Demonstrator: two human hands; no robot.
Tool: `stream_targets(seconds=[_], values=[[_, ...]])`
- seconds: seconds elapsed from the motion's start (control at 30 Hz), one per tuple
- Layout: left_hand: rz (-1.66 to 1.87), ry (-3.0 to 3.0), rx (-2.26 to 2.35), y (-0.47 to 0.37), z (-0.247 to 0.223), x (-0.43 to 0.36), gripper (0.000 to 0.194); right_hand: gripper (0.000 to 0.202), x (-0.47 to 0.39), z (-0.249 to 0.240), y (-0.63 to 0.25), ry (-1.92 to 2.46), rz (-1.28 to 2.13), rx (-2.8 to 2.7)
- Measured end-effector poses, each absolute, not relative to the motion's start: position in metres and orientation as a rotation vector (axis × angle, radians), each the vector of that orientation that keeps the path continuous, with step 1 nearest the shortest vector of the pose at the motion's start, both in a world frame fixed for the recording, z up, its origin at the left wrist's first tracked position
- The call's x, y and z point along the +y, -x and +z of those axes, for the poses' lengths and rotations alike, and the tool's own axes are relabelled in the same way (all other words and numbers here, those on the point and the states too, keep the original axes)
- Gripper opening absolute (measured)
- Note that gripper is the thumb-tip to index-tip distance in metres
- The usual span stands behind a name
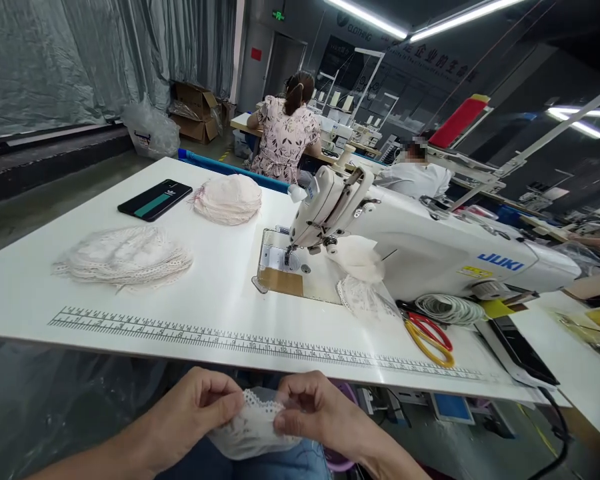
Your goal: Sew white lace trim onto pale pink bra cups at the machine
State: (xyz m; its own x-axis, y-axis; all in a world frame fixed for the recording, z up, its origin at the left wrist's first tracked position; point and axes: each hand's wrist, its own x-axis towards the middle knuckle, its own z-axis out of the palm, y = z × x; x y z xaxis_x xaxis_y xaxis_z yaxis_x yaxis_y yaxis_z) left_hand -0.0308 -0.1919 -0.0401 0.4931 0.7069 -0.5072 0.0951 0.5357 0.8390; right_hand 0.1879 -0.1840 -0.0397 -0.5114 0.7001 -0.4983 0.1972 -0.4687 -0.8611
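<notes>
Below the table's front edge, over my lap, I hold a sheer white fabric piece with a scalloped lace edge (257, 433). My left hand (203, 410) pinches its left side between thumb and fingers. On its right side, my right hand (313, 417) has a similar pinch. Beyond my hands stands a white sewing machine (405, 240), its presser foot (287, 257) over the needle plate. On the table's left lies a stack of lace-edged fabric pieces (125, 257), with a smaller pinkish stack (230, 199) behind it. More fabric pieces (363, 293) rest beside the machine's arm.
A printed ruler (260, 347) runs along the table's front. A dark phone (155, 200) lies at the back left. Scissors with red and yellow handles (433, 339) and a coil of cord (450, 309) sit at the right. Two people (287, 133) sit beyond the table.
</notes>
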Motion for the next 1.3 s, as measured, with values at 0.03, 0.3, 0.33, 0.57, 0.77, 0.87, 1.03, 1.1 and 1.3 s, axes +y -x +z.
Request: stream_targets(seconds=[0.03,0.3,0.33,0.57,0.77,0.87,1.03,1.1,1.3], values=[[0.452,-0.968,1.011,0.032,-0.041,-0.192,0.04,0.033,-0.184,-0.039,-0.188,1.303,2.057,-1.368],[0.47,-1.037,1.021,0.045,-0.045,-0.186,0.041,0.037,-0.175,-0.034,-0.194,1.131,2.206,-1.377],[0.477,-1.038,1.017,0.045,-0.043,-0.185,0.043,0.038,-0.174,-0.034,-0.195,1.103,2.222,-1.376],[0.392,-0.96,0.969,0.043,-0.029,-0.181,0.035,0.041,-0.169,-0.03,-0.202,0.99,2.302,-1.326],[0.404,-0.995,0.98,0.032,-0.036,-0.181,0.046,0.038,-0.18,-0.026,-0.198,1.008,2.166,-1.443],[0.394,-1.057,0.977,0.026,-0.035,-0.181,0.044,0.039,-0.186,-0.029,-0.194,1.067,2.07,-1.513],[0.396,-1.153,0.985,0.02,-0.028,-0.182,0.041,0.041,-0.188,-0.032,-0.191,1.158,1.964,-1.573],[0.39,-1.18,0.989,0.018,-0.028,-0.182,0.04,0.042,-0.188,-0.03,-0.188,1.163,1.957,-1.561],[0.41,-1.219,0.975,0.018,-0.032,-0.179,0.033,0.047,-0.183,-0.019,-0.174,1.193,1.883,-1.491]])
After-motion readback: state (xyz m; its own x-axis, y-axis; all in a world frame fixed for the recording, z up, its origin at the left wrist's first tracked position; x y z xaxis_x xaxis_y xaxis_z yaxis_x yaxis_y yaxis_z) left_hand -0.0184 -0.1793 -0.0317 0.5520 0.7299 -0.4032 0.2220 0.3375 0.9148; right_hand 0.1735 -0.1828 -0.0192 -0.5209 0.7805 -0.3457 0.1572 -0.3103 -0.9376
